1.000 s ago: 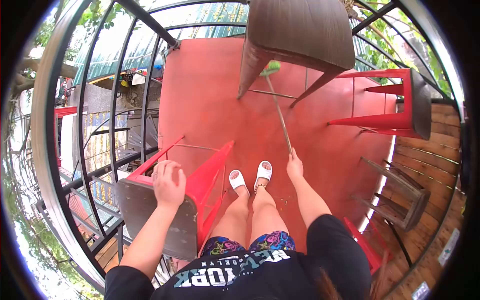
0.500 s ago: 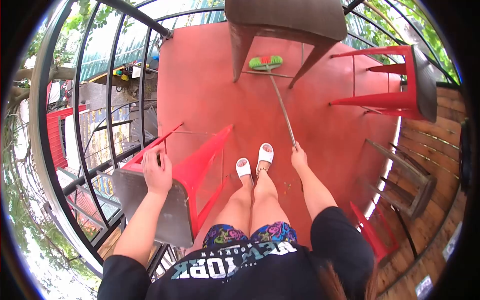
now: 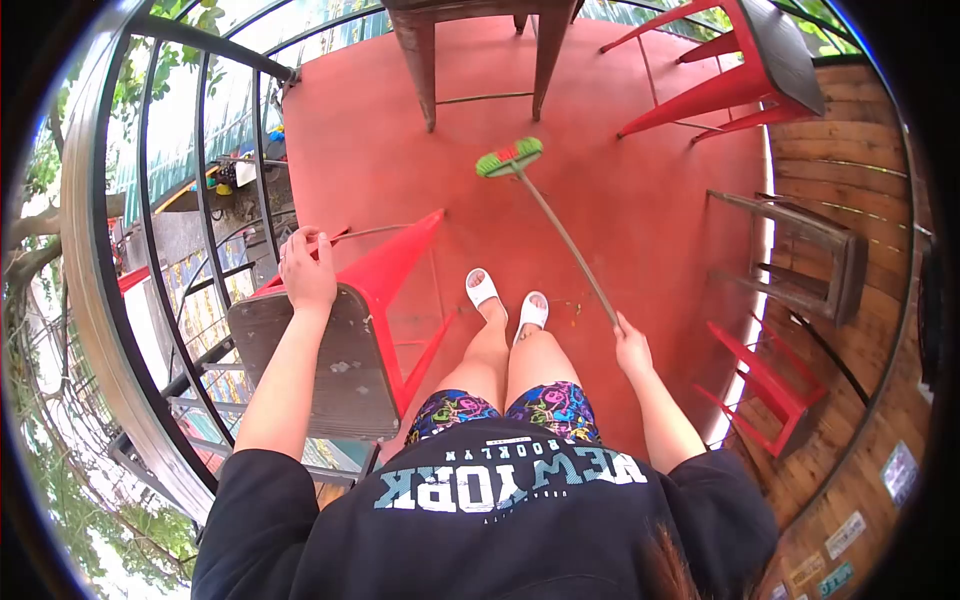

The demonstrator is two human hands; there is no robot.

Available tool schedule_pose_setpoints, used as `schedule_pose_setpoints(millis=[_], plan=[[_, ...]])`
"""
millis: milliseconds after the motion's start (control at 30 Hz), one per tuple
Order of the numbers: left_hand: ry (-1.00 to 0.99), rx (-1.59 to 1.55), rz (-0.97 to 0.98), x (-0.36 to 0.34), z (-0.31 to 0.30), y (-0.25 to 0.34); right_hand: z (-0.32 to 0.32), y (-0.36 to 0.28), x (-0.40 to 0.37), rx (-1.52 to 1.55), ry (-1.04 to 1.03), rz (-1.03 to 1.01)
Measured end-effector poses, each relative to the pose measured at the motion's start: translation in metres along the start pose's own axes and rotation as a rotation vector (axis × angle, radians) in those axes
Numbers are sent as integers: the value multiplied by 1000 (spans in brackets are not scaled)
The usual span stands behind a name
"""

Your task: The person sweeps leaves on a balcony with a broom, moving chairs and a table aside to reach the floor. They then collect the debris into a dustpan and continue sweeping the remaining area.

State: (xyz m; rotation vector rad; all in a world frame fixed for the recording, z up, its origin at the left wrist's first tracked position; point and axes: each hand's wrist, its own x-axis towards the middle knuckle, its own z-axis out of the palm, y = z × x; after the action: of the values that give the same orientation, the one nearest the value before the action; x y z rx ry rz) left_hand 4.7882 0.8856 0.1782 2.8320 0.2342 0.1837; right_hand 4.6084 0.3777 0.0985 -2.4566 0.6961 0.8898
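Observation:
My right hand (image 3: 632, 348) is closed around the end of a long, thin broom handle. The broom (image 3: 510, 158) has green and red bristles, and its head rests on the red floor ahead of my feet. On my left, a stool (image 3: 315, 365) with a dark wooden seat and red metal legs stands close to the railing. My left hand (image 3: 308, 270) grips this stool at the far edge of its seat, fingers curled over; the fingertips are partly hidden.
A brown stool (image 3: 480, 20) stands at the back, beyond the broom head. Another red-legged stool (image 3: 770, 60) is at the back right. Along the wooden wall (image 3: 850, 260) on the right are a dark stool (image 3: 835, 265) and a smaller red one (image 3: 785, 410). Black railings (image 3: 205, 180) bound the left side.
The broom head has come out from by the brown stool's legs, nearer to me and slightly left. My right hand has moved right and nearer. My feet have shifted; the left hand stays on the stool.

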Motion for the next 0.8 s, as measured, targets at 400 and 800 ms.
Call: schedule_pose_setpoints(millis=[400,800], plan=[[-76,5,-60,-2,3,1,-2,120,-53,-259,-158,201],[30,1,-29,-4,6,-1,-10,72,-56,-369,-119,-86]])
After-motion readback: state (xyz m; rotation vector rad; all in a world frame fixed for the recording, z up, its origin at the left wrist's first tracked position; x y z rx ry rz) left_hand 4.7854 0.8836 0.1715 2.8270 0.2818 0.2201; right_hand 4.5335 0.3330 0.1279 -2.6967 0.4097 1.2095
